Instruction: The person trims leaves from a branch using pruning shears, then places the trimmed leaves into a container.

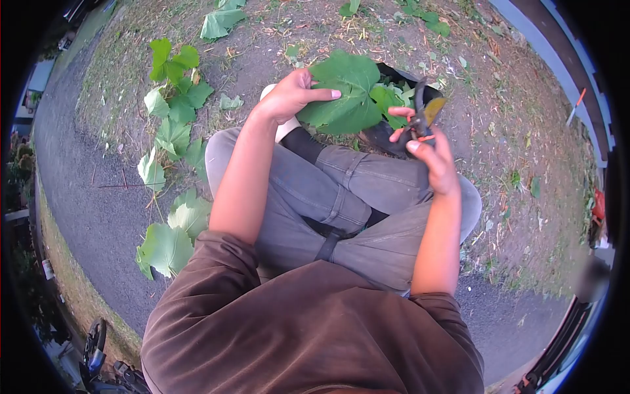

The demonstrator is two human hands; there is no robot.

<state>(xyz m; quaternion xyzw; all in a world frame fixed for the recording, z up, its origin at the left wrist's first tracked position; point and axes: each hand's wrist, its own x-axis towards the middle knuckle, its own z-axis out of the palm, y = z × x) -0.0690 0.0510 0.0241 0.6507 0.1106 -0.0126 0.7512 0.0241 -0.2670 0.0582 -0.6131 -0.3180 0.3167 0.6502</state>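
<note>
My left hand [295, 97] pinches a broad green leaf [344, 98] near its edge, with the thumb lying on top of the blade. In my right hand [430, 151] is a pair of pruning shears [420, 118], its blades pointing up and away from me. The fingers wrap around the handles, and one blade looks yellowish. Beside the shears, a smaller leaf [388, 102] overlaps the large leaf's right side. Behind them a black container [397, 73] holds more green leaves, mostly hidden by the leaf and shears.
Cut leafy vines [174, 134] lie along the ground to my left, with more leaves [222, 21] farther ahead. I sit cross-legged on dirt and dry grass. Asphalt [72, 144] runs along the left. At the lower left stands part of a bicycle or similar vehicle [95, 354].
</note>
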